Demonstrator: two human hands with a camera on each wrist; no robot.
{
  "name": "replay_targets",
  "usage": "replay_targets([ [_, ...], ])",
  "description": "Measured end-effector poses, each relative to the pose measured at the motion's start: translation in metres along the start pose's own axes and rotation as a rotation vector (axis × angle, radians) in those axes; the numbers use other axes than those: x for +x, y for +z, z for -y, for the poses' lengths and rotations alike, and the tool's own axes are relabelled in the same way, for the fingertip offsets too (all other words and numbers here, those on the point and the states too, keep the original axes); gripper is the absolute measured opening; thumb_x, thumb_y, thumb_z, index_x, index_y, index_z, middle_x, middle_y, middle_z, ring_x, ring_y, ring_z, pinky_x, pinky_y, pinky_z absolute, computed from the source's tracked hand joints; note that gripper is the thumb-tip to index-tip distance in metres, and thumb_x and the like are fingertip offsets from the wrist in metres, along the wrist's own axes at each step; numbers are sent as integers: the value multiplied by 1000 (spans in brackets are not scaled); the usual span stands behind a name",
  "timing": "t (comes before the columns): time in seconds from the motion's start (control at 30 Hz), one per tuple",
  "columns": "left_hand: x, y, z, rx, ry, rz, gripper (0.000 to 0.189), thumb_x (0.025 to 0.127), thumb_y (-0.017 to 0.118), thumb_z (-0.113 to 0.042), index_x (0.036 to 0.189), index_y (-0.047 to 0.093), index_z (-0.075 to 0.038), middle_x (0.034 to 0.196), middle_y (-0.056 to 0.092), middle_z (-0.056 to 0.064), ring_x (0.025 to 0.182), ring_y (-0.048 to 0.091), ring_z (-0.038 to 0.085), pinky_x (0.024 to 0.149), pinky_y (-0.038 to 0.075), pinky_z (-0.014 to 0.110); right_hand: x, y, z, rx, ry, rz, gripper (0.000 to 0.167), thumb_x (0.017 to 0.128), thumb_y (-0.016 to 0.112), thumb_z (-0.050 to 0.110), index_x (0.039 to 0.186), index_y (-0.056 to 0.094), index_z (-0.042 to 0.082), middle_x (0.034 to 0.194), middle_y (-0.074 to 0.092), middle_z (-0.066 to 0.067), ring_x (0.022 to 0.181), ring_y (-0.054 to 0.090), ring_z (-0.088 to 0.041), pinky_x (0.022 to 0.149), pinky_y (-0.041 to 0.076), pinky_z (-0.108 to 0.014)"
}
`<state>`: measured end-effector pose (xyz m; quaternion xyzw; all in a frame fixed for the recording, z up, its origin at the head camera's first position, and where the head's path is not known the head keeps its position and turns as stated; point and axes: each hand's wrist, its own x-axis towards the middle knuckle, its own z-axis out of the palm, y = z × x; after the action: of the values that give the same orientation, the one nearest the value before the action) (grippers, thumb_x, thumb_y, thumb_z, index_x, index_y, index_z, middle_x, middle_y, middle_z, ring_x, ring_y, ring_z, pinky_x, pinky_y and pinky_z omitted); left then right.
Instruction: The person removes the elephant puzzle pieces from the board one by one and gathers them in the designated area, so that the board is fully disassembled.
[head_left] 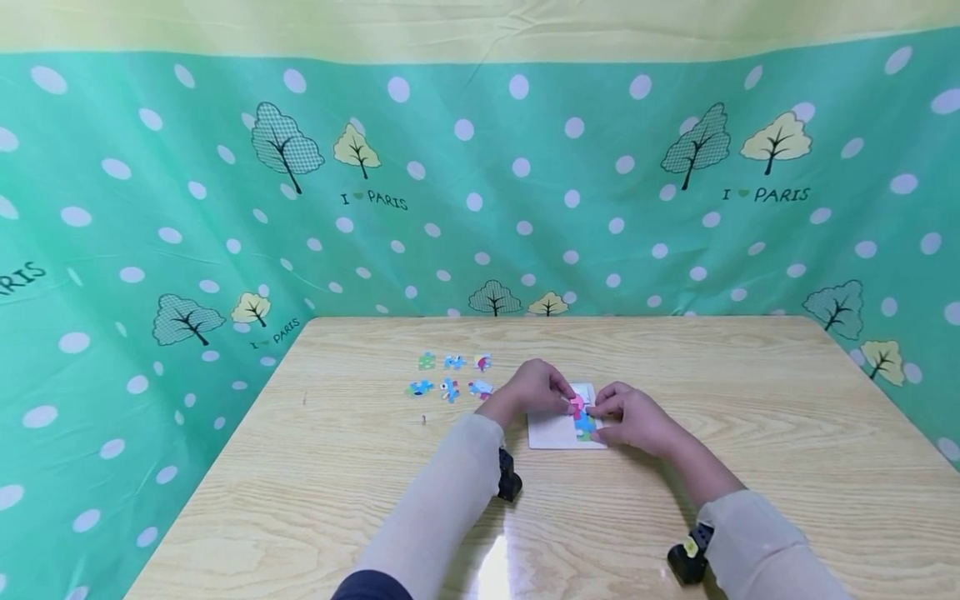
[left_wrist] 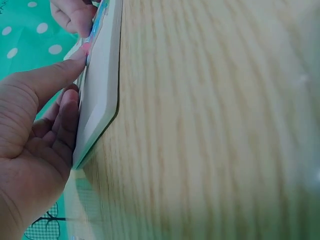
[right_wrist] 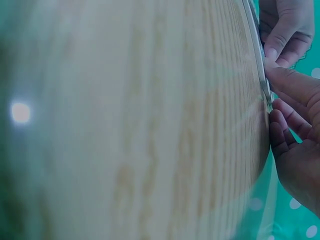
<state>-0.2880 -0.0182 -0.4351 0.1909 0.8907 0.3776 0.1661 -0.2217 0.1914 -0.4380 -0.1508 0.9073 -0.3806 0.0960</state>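
The hands point(head_left: 542, 388) hide part of the puzzle board point(head_left: 549, 435); the bottom edge crops both sleeves point(head_left: 442, 492).

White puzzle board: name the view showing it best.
Head view: the white puzzle board is seen from above, with jigsaw pieces on it. Left wrist shows it at a steep slant; right wrist, only a thin edge.

A green cloth point(head_left: 438, 125) is hanging beyond the wood-grained tabletop's point(head_left: 750, 400) far edge, showing pale dots, trees point(head_left: 285, 152) and PARIS lettering point(head_left: 387, 200) beneath a yellow band point(head_left: 225, 25). A glare point(head_left: 493, 573), apparently reflected light, is shining well apart from that edge.
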Motion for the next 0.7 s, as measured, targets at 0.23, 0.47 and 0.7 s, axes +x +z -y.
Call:
replay_targets([
  [0.23,0,2,2,-3,27,-20,6,86,86,-10,90,82,-11,76,70,-6,73,60,6,72,50,18,0,1,0,2,0,-3,37,85,86,9,118,75,-5,118,59,-11,111,55,-31,98,50,-49],
  [0.47,0,3,3,10,58,-51,6,86,85,-6,88,81,-10,76,69,-6,72,60,5,70,51,17,0,1,-1,2,3,-8,37,85,86,9,117,75,-4,117,59,-10,110,54,-30,99,48,-49],
  [0.7,-1,4,3,-48,66,-66,13,84,84,-1,84,75,-9,77,67,-4,72,59,7,70,51,18,-1,1,1,9,3,-6,36,85,86,8,117,75,-5,117,59,-10,110,54,-30,99,48,-49],
])
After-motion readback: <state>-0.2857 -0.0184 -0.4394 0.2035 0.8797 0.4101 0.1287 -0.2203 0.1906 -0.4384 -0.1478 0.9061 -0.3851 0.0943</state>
